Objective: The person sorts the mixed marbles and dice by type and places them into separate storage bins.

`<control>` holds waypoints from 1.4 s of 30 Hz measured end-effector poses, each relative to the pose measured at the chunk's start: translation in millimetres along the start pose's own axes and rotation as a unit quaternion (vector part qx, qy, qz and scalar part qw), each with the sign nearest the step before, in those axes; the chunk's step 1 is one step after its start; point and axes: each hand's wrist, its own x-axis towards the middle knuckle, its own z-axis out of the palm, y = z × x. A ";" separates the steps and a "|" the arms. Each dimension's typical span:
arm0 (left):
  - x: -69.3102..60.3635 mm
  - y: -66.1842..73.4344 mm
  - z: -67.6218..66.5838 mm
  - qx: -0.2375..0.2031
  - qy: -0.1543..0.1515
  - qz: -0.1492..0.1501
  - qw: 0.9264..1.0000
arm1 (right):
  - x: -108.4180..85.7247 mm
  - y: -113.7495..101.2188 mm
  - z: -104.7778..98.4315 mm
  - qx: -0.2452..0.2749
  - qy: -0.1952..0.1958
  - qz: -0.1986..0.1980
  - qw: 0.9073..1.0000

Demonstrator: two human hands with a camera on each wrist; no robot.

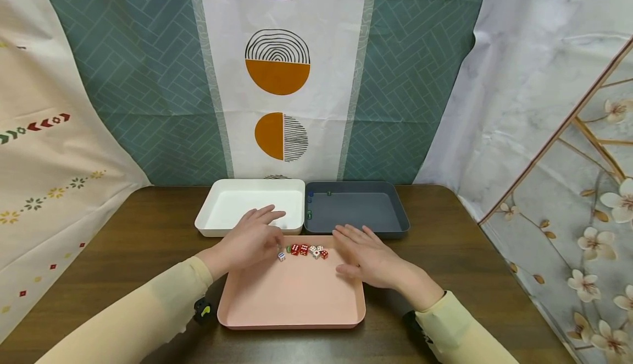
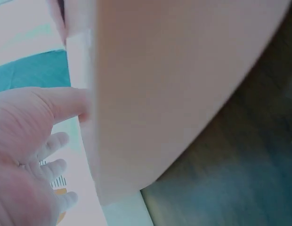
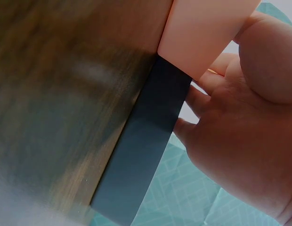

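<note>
A pink tray [image 1: 296,303] lies on the table, with a row of small dice near its back wall. Red dice [image 1: 304,249], white dice [image 1: 316,254], a green die [image 1: 288,249] and a white die with blue marks [image 1: 281,256] are in it. My left hand [image 1: 253,238] reaches over the back left corner, thumb and index finger low by the leftmost dice. Whether they pinch one is hidden; the other fingers stretch out. At the right side, my right hand [image 1: 368,257] hovers over the tray's rim, fingers straight and holding nothing.
Behind the pink tray stand a white tray [image 1: 217,210] on the left and a dark grey tray [image 1: 366,215] on the right, side by side. Green dice [image 1: 309,214] and blue dice [image 1: 310,193] lie in the grey one. Patterned cloth [image 1: 158,78] hangs behind the wooden table [image 1: 148,232].
</note>
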 end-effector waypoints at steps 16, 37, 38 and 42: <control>26.9 1.3 -13.9 -0.092 0.027 -0.016 0.995 | -2.3 2.2 -1.8 0.011 -0.001 0.002 1.000; 80.5 14.8 -5.7 -0.126 0.013 -0.055 0.990 | 0.0 3.4 1.8 0.008 0.009 0.000 1.000; 82.7 15.5 -4.8 -0.126 0.010 -0.056 0.990 | 0.1 3.1 1.6 0.008 0.009 -0.001 1.000; 91.5 16.7 -1.3 -0.124 0.004 -0.063 0.990 | -0.1 1.1 -0.6 0.008 0.004 0.001 1.000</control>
